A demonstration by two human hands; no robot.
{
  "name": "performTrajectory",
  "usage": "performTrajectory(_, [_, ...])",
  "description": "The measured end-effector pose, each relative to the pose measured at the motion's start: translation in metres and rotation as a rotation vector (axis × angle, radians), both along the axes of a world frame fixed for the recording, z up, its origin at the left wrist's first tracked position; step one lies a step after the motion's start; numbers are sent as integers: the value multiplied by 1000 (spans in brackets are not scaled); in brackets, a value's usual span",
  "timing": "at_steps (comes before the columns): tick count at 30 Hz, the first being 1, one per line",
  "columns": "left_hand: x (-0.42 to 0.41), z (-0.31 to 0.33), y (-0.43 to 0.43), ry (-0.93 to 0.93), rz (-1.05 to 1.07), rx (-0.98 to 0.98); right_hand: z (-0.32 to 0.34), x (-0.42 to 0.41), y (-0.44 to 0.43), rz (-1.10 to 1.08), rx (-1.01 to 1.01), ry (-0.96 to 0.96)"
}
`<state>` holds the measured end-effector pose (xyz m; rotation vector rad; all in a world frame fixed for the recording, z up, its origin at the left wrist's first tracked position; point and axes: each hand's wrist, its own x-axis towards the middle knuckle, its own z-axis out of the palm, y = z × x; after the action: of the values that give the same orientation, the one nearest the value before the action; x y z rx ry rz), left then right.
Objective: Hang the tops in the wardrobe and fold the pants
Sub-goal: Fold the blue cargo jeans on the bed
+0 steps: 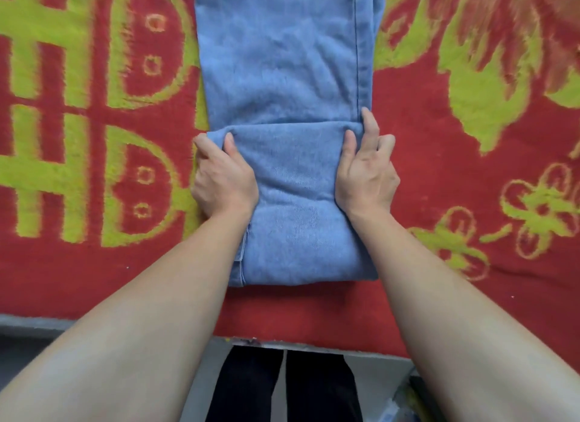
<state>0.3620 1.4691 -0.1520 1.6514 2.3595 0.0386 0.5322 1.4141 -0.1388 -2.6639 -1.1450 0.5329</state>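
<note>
Forearms, both bare, reach in from the lower corners and meet near the middle of the view. At the left, the left hand (pixel 224 176) grips the left edge of the folded part of the jeans (pixel 282 69). Its thumb lies on top of the cloth and its fingers are curled round the edge, so the cloth is pinched between them.

The jeans lie flat in the centre of the blanket (pixel 94 264) and run from near its front edge away to the top of the view. Their near end is folded over onto the rest, which makes a thick layer between the two hands.

At the right, the right hand (pixel 365 173) grips the opposite edge of the same fold. Its thumb is on top, the forefinger is stretched along the side, and the other fingers are curled at the edge.

The denim is light blue, soft and a little creased, with a stitched seam along its right side. The blanket is fuzzy, red with large yellow-green characters at the left and flower shapes at the right. Below its front edge are a grey floor (pixel 376 374) and black trouser legs (pixel 251 387).
</note>
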Motion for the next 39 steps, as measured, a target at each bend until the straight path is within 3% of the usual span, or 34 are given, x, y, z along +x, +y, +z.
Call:
performTrajectory(9, [1, 0, 6, 16, 22, -33, -3, 1, 2, -15, 30, 27])
performTrajectory(22, [-10, 13, 9, -125, -13, -43, 18, 11, 13, -4, 8, 72])
performTrajectory(25, [-20, 17, 28, -247, -96, 77, 19, 35, 50, -96, 158, 111])
performTrajectory(28, [-18, 18, 76, -491, -68, 195, 19, 66, 112, -241, 264, 322])
performTrajectory(32, [9, 19, 165, -848, 114, 68, 22, 84, 177, -320, 305, 573])
performTrajectory(35, [28, 29, 204, -1046, 122, -54, 27, 80, 197, -188, 260, 527])
performTrajectory(39, [34, 57, 211, -1098, 77, -131, 46, 74, 201, -102, 172, 358])
